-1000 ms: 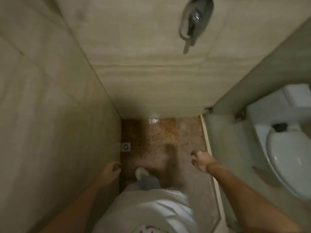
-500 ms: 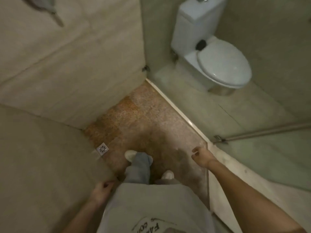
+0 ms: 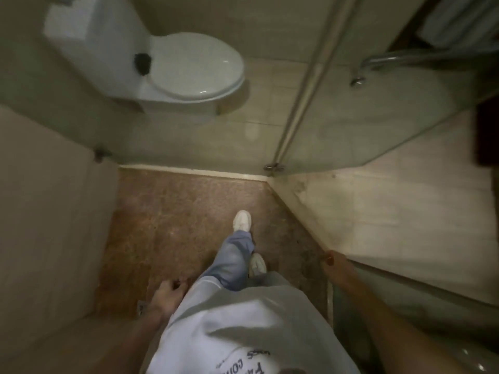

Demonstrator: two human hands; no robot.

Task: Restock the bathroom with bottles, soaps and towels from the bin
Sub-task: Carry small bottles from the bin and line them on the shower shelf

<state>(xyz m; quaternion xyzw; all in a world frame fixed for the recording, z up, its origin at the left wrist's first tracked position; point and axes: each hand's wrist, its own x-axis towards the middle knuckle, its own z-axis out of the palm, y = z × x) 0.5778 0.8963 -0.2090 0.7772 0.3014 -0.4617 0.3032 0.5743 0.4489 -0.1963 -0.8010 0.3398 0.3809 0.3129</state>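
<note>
**Left hand**: the fingers are loosely curled and nothing is held. It hangs just beside the shirt hem at the hip, over the brown floor. A floor drain is partly hidden by its wrist.

**Right hand**: it is seen from behind the wrist and is small and blurred. How far its fingers are open cannot be told, and nothing is seen in it. It hangs at the edge of the brown floor, near the pale sill, with the forearm running to the lower right corner.

**Legs:** one blue trouser leg is set forward, ending in a white shoe. A second white shoe is just behind it.

**Shirt:** pale, with dark print at the bottom edge.

**Glass screen**: it stands along the far side of the brown floor. It has a metal post and a clamp at the post's foot.

**Toilet**: white, lid down, seen through the glass at upper left. A small black item sits at the hinge.

**Rail**: chrome, at upper right behind the glass.

**Pale bundle**: it lies above the rail at the top right corner. It is too blurred to tell whether it is a towel.

**Bin, bottles, soaps:** their place cannot be told from this view.
</note>
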